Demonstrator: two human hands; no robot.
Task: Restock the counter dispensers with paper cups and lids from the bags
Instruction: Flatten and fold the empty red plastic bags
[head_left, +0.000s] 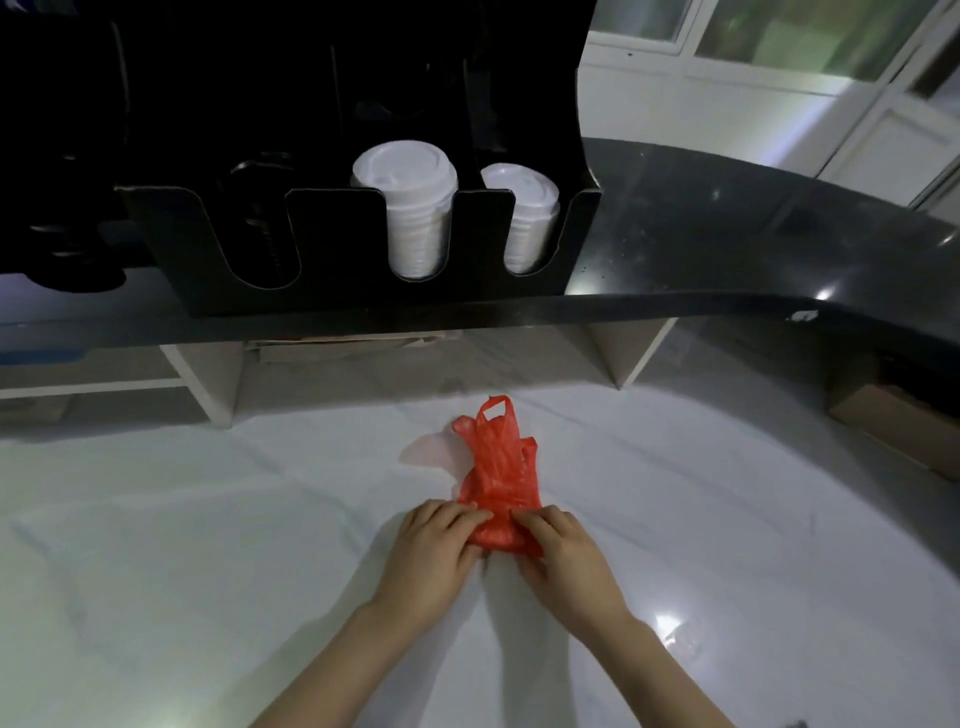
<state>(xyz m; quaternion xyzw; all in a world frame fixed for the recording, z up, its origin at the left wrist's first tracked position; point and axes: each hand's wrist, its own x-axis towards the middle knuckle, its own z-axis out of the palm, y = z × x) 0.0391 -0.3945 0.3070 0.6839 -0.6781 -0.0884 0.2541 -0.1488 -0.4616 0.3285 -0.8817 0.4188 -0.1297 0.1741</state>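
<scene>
A crumpled red plastic bag lies flat on the white lower counter, its handles pointing away from me. My left hand and my right hand both pinch its near end, fingertips almost meeting. The bag looks flat and I see nothing inside it. Above, on the dark upper counter, stands a black dispenser with three slots. The middle slot holds a stack of white lids, the right slot a smaller stack of white lids, and the left slot holds dark lids, hard to make out.
The dark counter's edge overhangs the white surface. Under it are white shelf dividers and flat cardboard. A brown box sits at the right. Dark shapes stand left of the dispenser.
</scene>
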